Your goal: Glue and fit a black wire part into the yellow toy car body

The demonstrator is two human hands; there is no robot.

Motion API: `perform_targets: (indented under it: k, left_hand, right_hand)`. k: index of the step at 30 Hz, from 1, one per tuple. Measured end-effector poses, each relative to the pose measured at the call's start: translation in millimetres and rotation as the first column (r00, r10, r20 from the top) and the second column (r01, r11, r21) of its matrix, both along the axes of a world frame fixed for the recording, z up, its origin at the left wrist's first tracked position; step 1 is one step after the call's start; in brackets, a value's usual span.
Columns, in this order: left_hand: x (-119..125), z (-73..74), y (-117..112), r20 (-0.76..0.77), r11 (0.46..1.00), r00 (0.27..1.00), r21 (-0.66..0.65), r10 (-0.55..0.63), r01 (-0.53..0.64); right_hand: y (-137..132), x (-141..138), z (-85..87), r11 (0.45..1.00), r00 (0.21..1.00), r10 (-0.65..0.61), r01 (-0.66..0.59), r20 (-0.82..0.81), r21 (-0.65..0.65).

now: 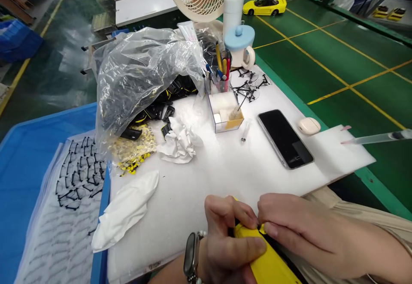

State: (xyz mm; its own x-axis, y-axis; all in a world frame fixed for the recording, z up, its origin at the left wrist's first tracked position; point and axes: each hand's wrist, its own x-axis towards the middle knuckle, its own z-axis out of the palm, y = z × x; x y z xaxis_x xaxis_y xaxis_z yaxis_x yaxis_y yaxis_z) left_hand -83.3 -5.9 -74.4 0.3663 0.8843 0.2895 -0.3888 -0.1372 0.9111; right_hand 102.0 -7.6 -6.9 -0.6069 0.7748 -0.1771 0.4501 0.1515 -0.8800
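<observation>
Yellow plastic shell (267,256) is held at the near edge of a white foam pad (206,181), above beige trousers (363,209). Left hand (230,245), its wrist fitted with a smartwatch (192,254), is closed around the shell; right hand (299,228) is pressed onto the shell's upper edge, fingers curled in a firm pinch. Crumpled white cloth (124,209) is placed on the pad to the left; a black smartphone (285,138) and a small syringe (245,130) are laid farther out.
</observation>
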Motion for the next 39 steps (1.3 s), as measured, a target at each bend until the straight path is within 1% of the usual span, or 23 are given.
perform_targets:
  k: [3, 5, 7, 9, 11, 13, 15, 17, 19, 20, 22, 24, 26, 27, 28, 29, 31, 32, 33, 34, 36, 37, 39]
  left_hand:
    - [-0.6, -0.8, 1.3, -0.04, 0.985, 0.998, 0.168, 0.049, -0.042]
    - [-1.2, -2.6, 1.4, -0.066, 0.977, 0.997, 0.212, 0.05, -0.035]
    - [-2.3, -4.8, 1.2, -0.049, 0.975, 0.995, 0.209, 0.085, -0.073]
    - [-3.7, -6.5, 1.2, -0.026, 0.968, 0.994, 0.232, 0.102, -0.093]
    - [-4.9, -7.8, 1.3, -0.052, 0.971, 0.997, 0.233, 0.063, -0.049]
    - [-4.8, -9.0, 1.3, -0.085, 0.978, 0.996, 0.207, 0.022, -0.004]
    - [-3.0, -10.6, 1.8, -0.048, 0.973, 0.997, 0.226, 0.055, -0.043]
    - [-1.1, -12.3, 3.0, 0.039, 0.956, 0.994, 0.275, 0.1, -0.107]
    - [-1.9, -12.6, 4.9, 0.088, 0.948, 0.99, 0.292, 0.107, -0.129]
    - [-3.9, -11.8, 5.7, 0.071, 0.951, 0.991, 0.282, 0.112, -0.128]
    - [-10.9, -8.0, 6.8, -0.053, 0.964, 0.994, 0.255, 0.094, -0.078]
    - [-19.3, -2.8, 6.4, -0.178, 0.975, 0.983, 0.22, 0.049, -0.008]
    - [-25.3, 1.1, 4.7, -0.206, 0.985, 0.978, 0.17, -0.003, 0.039]
    - [-26.8, 1.9, 3.7, -0.192, 0.988, 0.981, 0.151, -0.015, 0.045]
    - [-27.2, 2.0, 2.6, -0.17, 0.99, 0.985, 0.135, -0.009, 0.032]
    - [-26.9, 1.6, 1.9, -0.155, 0.992, 0.988, 0.126, 0.001, 0.019]
    - [-25.3, 0.7, 1.8, -0.141, 0.99, 0.99, 0.138, 0.019, 0.0]
    - [-24.7, 0.7, 2.7, -0.14, 0.988, 0.99, 0.154, 0.027, -0.005]
    - [-24.4, 1.2, 4.0, -0.149, 0.985, 0.988, 0.172, 0.026, 0.0]
    - [-24.3, 2.2, 5.6, -0.165, 0.981, 0.986, 0.194, 0.021, 0.011]
    - [-24.7, 5.2, 9.0, -0.187, 0.974, 0.982, 0.225, 0.013, 0.03]
    - [-24.6, 6.7, 10.5, -0.192, 0.974, 0.981, 0.226, 0.012, 0.032]
    - [-23.3, 9.0, 12.7, -0.177, 0.977, 0.984, 0.212, 0.014, 0.024]
  right_hand:
    - [9.0, -5.6, 6.8, 0.989, 0.994, 0.074, -0.084, 0.086, 0.124]
    - [12.0, -8.0, 9.2, 0.976, 0.984, 0.128, -0.147, 0.125, 0.16]
    - [12.8, -9.0, 9.8, 0.978, 0.98, 0.151, -0.168, 0.129, 0.127]
    - [12.5, -9.4, 9.5, 0.986, 0.984, 0.13, -0.14, 0.118, 0.085]
    - [12.2, -10.1, 9.7, 0.991, 0.986, 0.109, -0.117, 0.125, 0.06]
    - [12.3, -11.5, 10.5, 0.991, 0.982, 0.12, -0.128, 0.148, 0.044]
    - [11.9, -13.3, 10.8, 0.99, 0.978, 0.135, -0.141, 0.159, 0.027]
    - [10.1, -15.5, 9.1, 0.993, 0.984, 0.115, -0.119, 0.136, 0.025]
    - [6.7, -17.4, 5.0, 0.997, 0.993, 0.077, -0.079, 0.091, 0.014]
    - [4.8, -18.0, 2.2, 0.999, 0.997, 0.052, -0.053, 0.063, 0.011]
    - [2.3, -17.7, -4.3, 1.0, 1.0, 0.019, -0.019, -0.002, 0.008]
    - [3.4, -14.8, -12.0, 0.999, 0.996, 0.036, -0.037, -0.086, -0.005]
    - [9.6, -10.3, -20.5, 0.997, 0.983, 0.031, -0.043, -0.18, -0.068]
    - [14.8, -8.3, -25.0, 0.994, 0.974, -0.013, -0.012, -0.226, -0.111]
    - [21.1, -7.2, -29.5, 0.987, 0.962, -0.095, 0.058, -0.256, -0.148]
    - [28.4, -7.5, -34.0, 0.973, 0.944, -0.202, 0.163, -0.262, -0.164]
    - [43.9, -13.8, -42.3, 0.913, 0.886, -0.408, 0.391, -0.221, -0.119]
    - [51.3, -19.7, -46.0, 0.876, 0.857, -0.481, 0.476, -0.184, -0.074]
    - [57.8, -27.1, -49.3, 0.85, 0.839, -0.526, 0.526, -0.139, -0.035]
    - [63.4, -35.6, -52.3, 0.841, 0.837, -0.54, 0.541, -0.085, -0.008]
    - [71.4, -53.3, -57.5, 0.856, 0.854, -0.518, 0.516, 0.06, 0.039]
    - [74.4, -61.7, -59.7, 0.862, 0.849, -0.506, 0.501, 0.151, 0.077]
    - [79.9, -76.1, -64.2, 0.853, 0.799, -0.522, 0.492, 0.299, 0.174]
